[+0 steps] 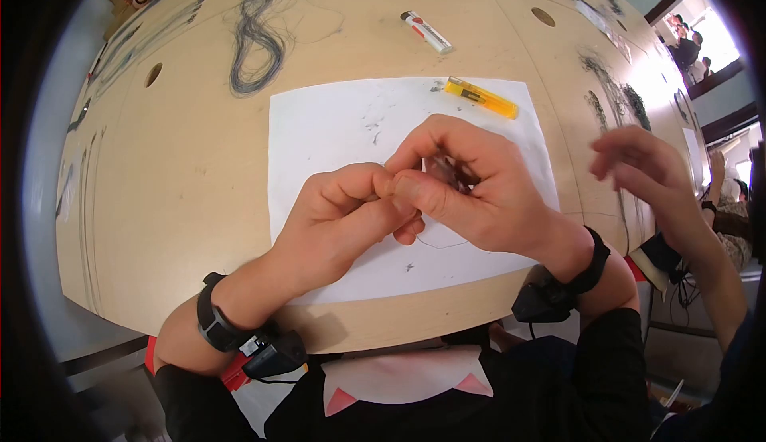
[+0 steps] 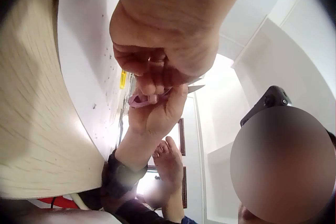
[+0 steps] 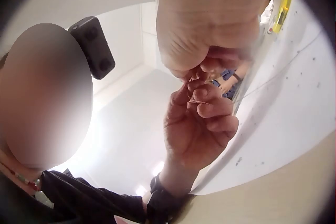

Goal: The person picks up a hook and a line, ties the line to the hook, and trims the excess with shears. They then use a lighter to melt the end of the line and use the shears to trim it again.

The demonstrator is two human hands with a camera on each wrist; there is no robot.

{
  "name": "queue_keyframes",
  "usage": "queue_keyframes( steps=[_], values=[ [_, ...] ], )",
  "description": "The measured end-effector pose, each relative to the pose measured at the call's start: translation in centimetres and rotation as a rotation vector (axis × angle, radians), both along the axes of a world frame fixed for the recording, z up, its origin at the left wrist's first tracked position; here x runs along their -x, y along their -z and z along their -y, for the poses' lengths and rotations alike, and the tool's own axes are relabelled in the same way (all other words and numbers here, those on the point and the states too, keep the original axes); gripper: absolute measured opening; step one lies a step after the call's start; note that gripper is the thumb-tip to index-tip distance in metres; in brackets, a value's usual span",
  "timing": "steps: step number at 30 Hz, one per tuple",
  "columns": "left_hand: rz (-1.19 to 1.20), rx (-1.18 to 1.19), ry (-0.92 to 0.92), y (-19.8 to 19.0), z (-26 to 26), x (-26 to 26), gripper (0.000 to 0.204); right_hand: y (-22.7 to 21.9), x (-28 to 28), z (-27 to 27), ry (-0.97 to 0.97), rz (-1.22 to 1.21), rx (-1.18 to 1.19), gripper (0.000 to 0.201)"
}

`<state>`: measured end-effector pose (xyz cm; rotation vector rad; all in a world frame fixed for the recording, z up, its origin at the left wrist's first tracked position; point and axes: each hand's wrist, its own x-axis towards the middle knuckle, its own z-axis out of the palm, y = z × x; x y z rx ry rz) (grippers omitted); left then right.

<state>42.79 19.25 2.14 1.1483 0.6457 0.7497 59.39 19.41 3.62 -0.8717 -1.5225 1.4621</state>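
Both hands meet fingertip to fingertip above a white paper [image 1: 319,135]. My left hand [image 1: 339,222] pinches a thin dark strand between thumb and forefinger; in the right wrist view the strand [image 3: 197,101] crosses its fingers. A loose length of strand [image 1: 443,246] curves below the hands in the head view. My right hand [image 1: 487,191] has thumb and forefinger pressed at the same spot, its other fingers curled. In the left wrist view a pink-handled tool [image 2: 139,101] with a pointed metal blade [image 2: 196,88] lies in the right hand. The exact pinch point is hidden by the fingertips.
A yellow cutter [image 1: 483,97] lies on the paper's far edge, a white and red lighter-like object [image 1: 427,32] beyond it. A looped hair bundle [image 1: 257,47] lies far left on the table. Another person's hand [image 1: 646,171] is raised at the right; more strands lie right.
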Motion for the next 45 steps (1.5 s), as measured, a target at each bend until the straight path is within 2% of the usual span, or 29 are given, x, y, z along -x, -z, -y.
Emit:
queue_keyframes(
  steps=[3,5,8,12,15,18,21,24,26,27,30,33,43,45],
  values=[
    [0.007,-0.043,-0.005,0.2,-0.1,0.0,0.014,0.6,-0.2,-0.3,0.015,0.09,-0.142,0.022],
    [0.059,0.021,-0.011,0.0,-0.1,0.0,0.012,0.2,-0.2,-0.3,0.031,0.151,-0.223,0.029],
    [0.111,0.066,-0.035,0.2,0.1,0.0,0.012,0.2,-0.2,0.0,-0.046,0.201,-0.162,0.02],
    [0.073,0.006,-0.009,0.3,-0.1,0.2,0.012,0.2,-0.2,-0.1,0.017,0.261,-0.205,0.022],
    [0.06,0.009,-0.017,0.3,-0.1,0.1,0.011,0.3,-0.2,-0.3,0.088,0.354,-0.286,0.036],
    [0.042,0.017,-0.029,0.2,-0.1,0.0,0.011,0.4,-0.1,-0.3,0.096,0.333,-0.264,0.035],
    [-0.002,0.068,-0.041,0.1,-0.1,0.0,0.01,0.6,0.0,-0.5,0.164,0.307,-0.335,0.032],
    [0.021,0.096,-0.035,0.4,-0.1,0.0,0.01,0.2,-0.6,-1.6,0.258,0.418,-0.349,0.024],
    [0.007,0.054,-0.043,0.4,0.0,-0.1,0.009,0.5,-1.2,-2.6,0.419,0.655,-0.483,0.028],
    [0.011,0.05,-0.042,0.4,0.0,-0.1,0.009,0.5,-1.6,-2.9,0.419,0.658,-0.488,0.028],
    [0.027,0.095,-0.023,0.2,-0.1,0.1,0.011,0.1,-2.0,-3.5,0.36,0.989,-0.368,0.026],
    [0.009,0.071,-0.013,0.2,-0.1,0.1,0.012,1.2,-2.1,-3.8,0.377,0.941,-0.474,0.025],
    [-0.037,0.008,0.013,0.5,0.0,0.1,0.012,1.7,-2.5,-3.9,0.387,0.989,-0.504,0.026],
    [-0.057,0.009,0.005,0.5,0.0,0.1,0.011,1.0,-1.9,-3.7,0.378,1.194,-0.662,0.023]
  ],
)
